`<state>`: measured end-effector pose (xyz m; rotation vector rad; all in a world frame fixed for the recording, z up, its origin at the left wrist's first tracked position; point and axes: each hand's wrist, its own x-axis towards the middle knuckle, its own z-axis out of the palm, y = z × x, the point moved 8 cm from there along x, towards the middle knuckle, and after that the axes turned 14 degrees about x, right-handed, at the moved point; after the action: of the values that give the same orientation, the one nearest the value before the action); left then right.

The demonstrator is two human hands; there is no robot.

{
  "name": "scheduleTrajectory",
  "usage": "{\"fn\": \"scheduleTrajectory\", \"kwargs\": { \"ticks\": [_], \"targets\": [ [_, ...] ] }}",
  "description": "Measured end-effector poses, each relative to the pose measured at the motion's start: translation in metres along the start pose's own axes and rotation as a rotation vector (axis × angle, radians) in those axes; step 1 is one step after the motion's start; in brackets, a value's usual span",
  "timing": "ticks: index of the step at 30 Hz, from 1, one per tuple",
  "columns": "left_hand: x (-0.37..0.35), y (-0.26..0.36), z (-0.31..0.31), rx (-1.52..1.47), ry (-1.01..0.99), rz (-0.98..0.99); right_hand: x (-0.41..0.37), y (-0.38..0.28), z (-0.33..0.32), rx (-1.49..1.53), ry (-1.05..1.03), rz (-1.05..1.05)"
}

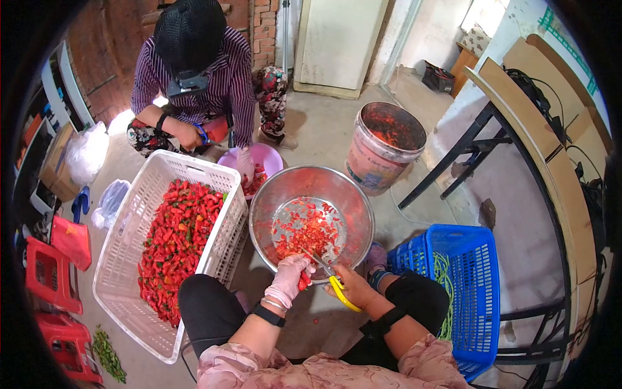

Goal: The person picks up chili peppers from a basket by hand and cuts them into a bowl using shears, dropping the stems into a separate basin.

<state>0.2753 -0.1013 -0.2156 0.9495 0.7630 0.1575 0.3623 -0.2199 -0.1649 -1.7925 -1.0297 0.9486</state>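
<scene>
My left hand [289,280], in a thin clear glove, is closed around red chili peppers [304,281] at the near rim of a steel basin [355,198]. My bare right hand [353,288] grips yellow-handled scissors [344,293], their blades pointing over the basin beside the peppers. Chopped red chili pieces [310,227] lie scattered on the basin floor. To the left, a white plastic crate [123,259] holds a heap of whole red chilies [178,240].
Opposite sits a person [194,71] with blue-handled scissors [202,134] over a pink bowl [269,155]. A stained bucket [382,152] stands behind the basin. A blue crate [476,292] is by my right leg, a table [551,142] at right, red stools [55,279] at left.
</scene>
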Motion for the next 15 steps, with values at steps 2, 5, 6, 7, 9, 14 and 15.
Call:
{"fn": "scheduleTrajectory", "kwargs": {
  "ticks": [2,5,6,7,9,14,15],
  "targets": [
    [-0.002,0.0,0.002,0.115,-0.027,-0.03,0.0,0.007,-0.002,-0.167,0.09,-0.048],
    [-0.004,-0.001,0.001,0.094,0.024,-0.069,-0.003,-0.005,-0.006,-0.243,0.062,0.1],
    [-0.005,0.0,0.002,0.093,0.024,-0.069,-0.003,-0.005,-0.006,-0.243,0.062,0.1],
    [-0.005,-0.001,0.002,0.003,0.039,-0.078,-0.003,-0.005,-0.006,-0.254,0.086,0.089],
    [-0.005,-0.003,0.0,-0.088,0.055,-0.086,-0.002,-0.003,-0.006,-0.264,0.11,0.078],
    [-0.001,-0.007,-0.002,-0.164,0.005,-0.053,-0.001,-0.005,-0.005,-0.248,0.092,0.093],
    [-0.002,-0.005,-0.001,-0.166,0.005,-0.052,-0.001,-0.001,-0.006,-0.25,0.091,0.092]
  ]
}}
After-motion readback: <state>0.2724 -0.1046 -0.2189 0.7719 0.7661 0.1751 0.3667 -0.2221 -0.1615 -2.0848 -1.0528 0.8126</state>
